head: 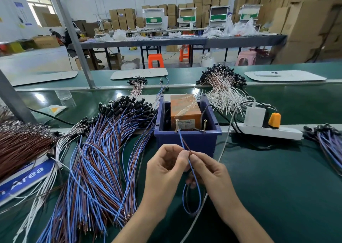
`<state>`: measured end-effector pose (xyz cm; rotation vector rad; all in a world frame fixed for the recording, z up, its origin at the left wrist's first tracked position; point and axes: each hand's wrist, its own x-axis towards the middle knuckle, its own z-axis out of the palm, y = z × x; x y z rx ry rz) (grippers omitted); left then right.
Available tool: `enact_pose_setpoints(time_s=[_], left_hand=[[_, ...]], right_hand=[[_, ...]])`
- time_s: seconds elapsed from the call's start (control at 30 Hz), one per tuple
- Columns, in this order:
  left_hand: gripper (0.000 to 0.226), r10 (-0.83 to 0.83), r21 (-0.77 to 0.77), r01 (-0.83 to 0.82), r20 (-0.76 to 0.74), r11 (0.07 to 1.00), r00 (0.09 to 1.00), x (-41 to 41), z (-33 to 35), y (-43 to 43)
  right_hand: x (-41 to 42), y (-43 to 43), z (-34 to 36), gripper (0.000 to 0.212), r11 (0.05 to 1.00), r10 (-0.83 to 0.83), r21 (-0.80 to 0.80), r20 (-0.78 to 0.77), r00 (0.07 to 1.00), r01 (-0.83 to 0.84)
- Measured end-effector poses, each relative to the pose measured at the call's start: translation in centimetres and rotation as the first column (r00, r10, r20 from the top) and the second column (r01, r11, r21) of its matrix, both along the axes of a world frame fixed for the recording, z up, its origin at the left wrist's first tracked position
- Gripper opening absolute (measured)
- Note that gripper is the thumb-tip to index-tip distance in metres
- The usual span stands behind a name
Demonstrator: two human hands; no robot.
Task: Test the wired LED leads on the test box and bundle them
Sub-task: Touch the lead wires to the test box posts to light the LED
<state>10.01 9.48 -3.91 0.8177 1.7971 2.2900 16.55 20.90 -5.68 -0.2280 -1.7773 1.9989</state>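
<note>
One blue-and-brown lead (182, 141) in work. Pinches it with left hand (164, 167) and right hand (209, 170), fingertips meeting just in front of the test box (187, 141); both hands closed on the wire, nothing else gripped. Aims the free end up at the left screw (176, 125) on the box's near rim, at it or touching, cannot tell which, with the second screw (205, 125) apart to the right. Reads as the test step, early in the job: needs bare ends on the two screws, hence the grip close to the tip for aim. Lets the slack hang as a loop under the right hand, clear of the box. Cannot see the LED end, maybe hidden by the palms.

Puts the box dead centre, with the big fanned pile of leads (103, 159) right against its left side for quick reach and a smaller heap (329, 146) at the far right, possibly the tested lot. Places orange unit (185, 109) inside the box, power strip (268, 131) just right of it with a white adapter (254, 116) and orange plug (274, 120) in it. Shows white-wired leads (222, 93) behind the box, brown bundle (20, 144) far left.

Glossy dark green tabletop (277, 187), lamp glare on it. Beyond: factory hall, stacked cartons (305, 20), long tables (240, 39), orange stools (156, 60), one pink stool (247, 57).
</note>
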Motion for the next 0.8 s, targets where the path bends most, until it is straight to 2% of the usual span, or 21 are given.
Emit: enact_pose_setpoints(time_s=[0.07,0.13,0.23,0.33,0.4,0.47,0.6,0.73,0.8], left_hand=[[0.011,0.000,0.008,0.000,0.006,1.000,1.000,-0.1,0.1,-0.1],[0.006,0.040,-0.049,-0.042,-0.042,0.998,0.998,-0.2,0.0,0.0],[0.008,0.072,-0.103,-0.081,-0.094,0.991,0.993,-0.4,-0.4,0.2],[0.015,0.089,-0.167,-0.111,-0.134,0.980,0.987,-0.6,-0.9,0.2],[0.029,0.111,-0.275,-0.167,-0.207,0.947,0.972,-0.8,-1.6,0.3],[0.033,0.109,-0.426,-0.237,-0.304,0.873,0.946,-0.9,-2.3,0.2],[0.045,-0.101,-0.659,-0.280,-0.477,0.699,0.873,-0.8,-3.1,-0.2],[0.060,-0.261,-0.704,-0.237,-0.522,0.669,0.812,-0.2,-2.7,-0.2],[0.058,-0.316,-0.734,-0.244,-0.533,0.633,0.785,0.0,-2.4,-0.3]], right_hand=[[-0.1,0.3,-0.1,0.036,0.999,0.026,-0.039,0.008,1.000,-0.026],[-0.1,0.6,-0.2,0.046,0.994,0.078,-0.082,0.015,0.997,-0.077],[-0.1,1.1,-0.4,0.046,0.979,0.162,-0.129,0.016,0.987,-0.158],[-0.2,1.4,-0.8,0.044,0.971,0.171,-0.178,0.042,0.984,-0.161],[-0.2,1.6,-0.8,0.043,0.971,0.162,-0.187,0.041,0.986,-0.152],[-0.2,1.7,-0.8,0.044,0.972,0.151,-0.186,0.008,0.989,-0.147],[0.1,1.5,-0.5,0.038,0.979,0.107,-0.167,-0.063,0.992,-0.116],[0.5,1.9,-0.1,0.033,0.969,0.037,-0.238,-0.130,0.991,-0.067],[0.7,2.3,-0.1,0.032,0.956,0.001,-0.291,-0.147,0.989,-0.044]])
